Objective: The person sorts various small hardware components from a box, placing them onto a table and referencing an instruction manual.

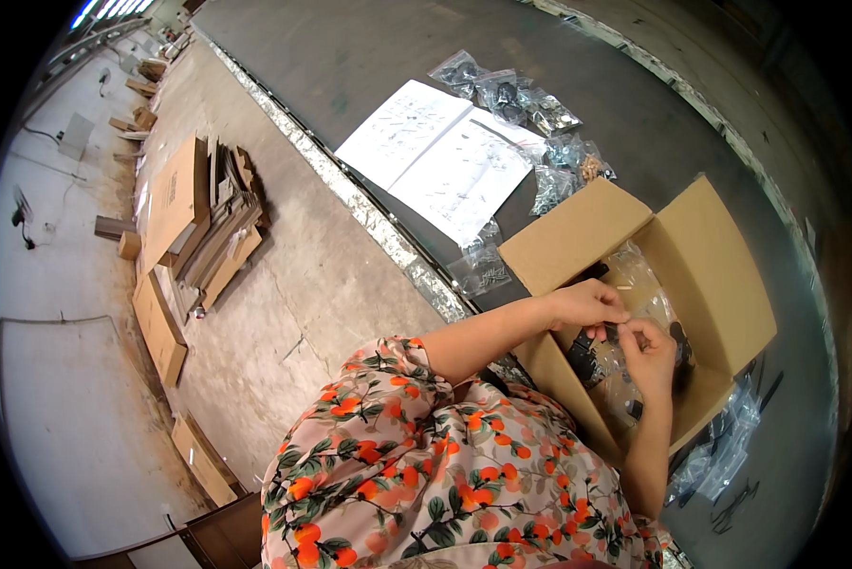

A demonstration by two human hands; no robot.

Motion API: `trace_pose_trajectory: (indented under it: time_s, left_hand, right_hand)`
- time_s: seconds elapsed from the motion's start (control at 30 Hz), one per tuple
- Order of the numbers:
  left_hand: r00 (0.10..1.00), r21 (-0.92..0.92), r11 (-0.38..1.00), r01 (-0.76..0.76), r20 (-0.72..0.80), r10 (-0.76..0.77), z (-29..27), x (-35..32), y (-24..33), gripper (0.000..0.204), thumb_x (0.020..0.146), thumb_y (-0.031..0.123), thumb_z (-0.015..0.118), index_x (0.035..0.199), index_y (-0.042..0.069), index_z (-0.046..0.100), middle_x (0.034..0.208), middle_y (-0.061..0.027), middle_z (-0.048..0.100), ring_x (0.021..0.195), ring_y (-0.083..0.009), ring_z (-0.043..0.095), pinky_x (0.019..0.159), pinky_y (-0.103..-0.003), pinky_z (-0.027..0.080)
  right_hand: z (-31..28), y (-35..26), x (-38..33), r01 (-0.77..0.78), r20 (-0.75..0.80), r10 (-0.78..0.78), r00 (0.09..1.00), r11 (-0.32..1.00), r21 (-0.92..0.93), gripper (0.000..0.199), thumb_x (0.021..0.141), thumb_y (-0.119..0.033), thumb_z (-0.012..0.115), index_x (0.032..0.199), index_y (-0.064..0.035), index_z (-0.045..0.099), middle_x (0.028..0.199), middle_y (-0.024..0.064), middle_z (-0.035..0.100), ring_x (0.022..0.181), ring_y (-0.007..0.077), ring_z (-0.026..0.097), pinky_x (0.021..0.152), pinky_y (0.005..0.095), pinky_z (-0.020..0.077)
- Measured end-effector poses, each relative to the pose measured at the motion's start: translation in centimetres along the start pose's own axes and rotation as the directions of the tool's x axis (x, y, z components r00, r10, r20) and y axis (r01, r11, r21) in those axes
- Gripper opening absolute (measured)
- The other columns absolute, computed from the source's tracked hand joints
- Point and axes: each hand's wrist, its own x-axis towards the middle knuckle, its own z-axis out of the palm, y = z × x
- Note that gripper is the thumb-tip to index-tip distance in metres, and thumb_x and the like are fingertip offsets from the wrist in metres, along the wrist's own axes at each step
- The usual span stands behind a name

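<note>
Both my hands meet over an open cardboard box (pixel 578 403), their fingertips pinched close together. My left hand (pixel 587 305) reaches in across the box's near left side, closed at the fingertips. My right hand (pixel 648 355) comes up from below, its thumb and forefinger also closed. Between and under the fingers is a clear plastic bag (pixel 587 362) with dark parts in it; both hands seem to pinch its upper edge, though the fingers partly hide it. More clear plastic packaging (pixel 635 270) and dark pieces fill the box, whose flaps stand folded outward.
An open instruction booklet (pixel 435 156) lies on the dark table (pixel 293 47). Beyond the box are several clear bags of small hardware (pixel 507 95); another small bag (pixel 480 270) sits near the table's edge. Plastic-wrapped parts (pixel 725 441) lie at right. Flattened cartons (pixel 208 209) lean on the floor.
</note>
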Motion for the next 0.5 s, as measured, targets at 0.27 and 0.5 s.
trace_pose_trajectory:
  time_s: [0.27, 0.5]
  left_hand:
    - [0.974, 0.188, 0.973, -0.130, -0.158, 0.160, 0.1, 0.2, -0.7, 0.013, 0.069, 0.007, 0.065, 0.077, -0.001, 0.060, 0.065, -0.0042, 0.058, 0.053, -0.0082, 0.051, 0.048, -0.020, 0.042]
    - [0.958, 0.238, 0.961, -0.140, -0.212, 0.192, 0.5, 0.1, -0.6, 0.020, 0.070, 0.010, 0.064, 0.085, -0.003, 0.060, 0.069, -0.0044, 0.059, 0.054, -0.0079, 0.053, 0.050, -0.019, 0.043]
  right_hand:
    - [0.4, 0.7, 0.2, 0.140, 0.040, -0.135, 0.990, 0.975, -0.170, 0.008, 0.066, -0.001, 0.062, 0.067, -0.0005, 0.055, 0.062, 0.0041, 0.050, 0.051, 0.0103, 0.045, 0.046, 0.0226, 0.0365]
    - [0.2, 1.0, 0.1, -0.076, 0.070, 0.079, 0.994, 0.996, -0.042, 0.008, 0.071, -0.002, 0.061, 0.068, 0.0022, 0.056, 0.065, 0.0021, 0.054, 0.052, 0.0053, 0.047, 0.046, 0.0190, 0.0364]
